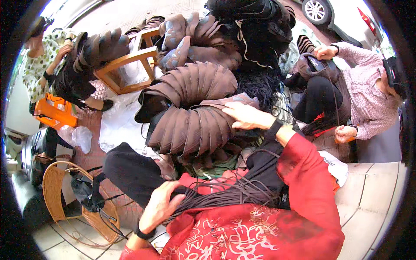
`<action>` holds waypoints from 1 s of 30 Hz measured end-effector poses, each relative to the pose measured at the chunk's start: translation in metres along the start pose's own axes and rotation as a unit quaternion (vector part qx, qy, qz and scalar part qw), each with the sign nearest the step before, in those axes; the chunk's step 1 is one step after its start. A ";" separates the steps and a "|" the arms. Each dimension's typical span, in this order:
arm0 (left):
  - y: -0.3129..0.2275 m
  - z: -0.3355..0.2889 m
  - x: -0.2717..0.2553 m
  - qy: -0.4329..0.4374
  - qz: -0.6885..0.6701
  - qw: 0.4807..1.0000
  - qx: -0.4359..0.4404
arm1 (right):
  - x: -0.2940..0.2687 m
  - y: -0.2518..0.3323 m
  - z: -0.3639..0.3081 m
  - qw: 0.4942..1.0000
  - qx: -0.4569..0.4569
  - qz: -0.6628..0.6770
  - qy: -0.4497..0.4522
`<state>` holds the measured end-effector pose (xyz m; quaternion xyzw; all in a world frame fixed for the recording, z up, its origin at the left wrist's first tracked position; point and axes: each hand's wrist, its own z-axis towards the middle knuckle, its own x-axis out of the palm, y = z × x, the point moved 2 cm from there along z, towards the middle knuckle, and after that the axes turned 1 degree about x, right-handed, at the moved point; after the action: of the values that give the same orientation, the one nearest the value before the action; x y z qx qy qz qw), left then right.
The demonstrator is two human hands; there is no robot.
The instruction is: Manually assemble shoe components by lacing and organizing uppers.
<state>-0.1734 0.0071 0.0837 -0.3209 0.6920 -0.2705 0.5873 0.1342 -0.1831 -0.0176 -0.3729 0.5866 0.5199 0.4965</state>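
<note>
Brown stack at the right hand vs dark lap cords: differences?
The brown stack is broad, overlapping layers; the dark cords are thin strands. The stack is thick and curved; the cords lie in a loose bundle. Both have a hand at them: the right hand at the stack, the left hand at the cords.

the person's left hand [161, 205] can pass above the loose bundle of thin dark cords [225, 197]; ahead, a bulky curved stack of ribbed brown fabric [190, 133] blocks the way.
</note>
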 end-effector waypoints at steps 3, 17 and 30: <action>0.011 0.024 -0.006 0.019 0.012 1.000 0.017 | 0.019 0.013 -0.004 0.985 0.029 -0.024 0.166; 0.133 0.141 -0.003 -0.096 0.064 0.961 -0.252 | 0.013 0.028 -0.009 0.984 0.077 -0.032 0.158; 0.144 0.125 0.011 -0.147 0.049 0.962 -0.224 | 0.008 0.075 0.024 0.985 0.063 -0.130 0.098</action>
<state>-0.0694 0.0927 -0.0518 -0.4460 0.6557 -0.0293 0.6085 0.0656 -0.1455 -0.0066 -0.4633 0.6101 0.3738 0.5229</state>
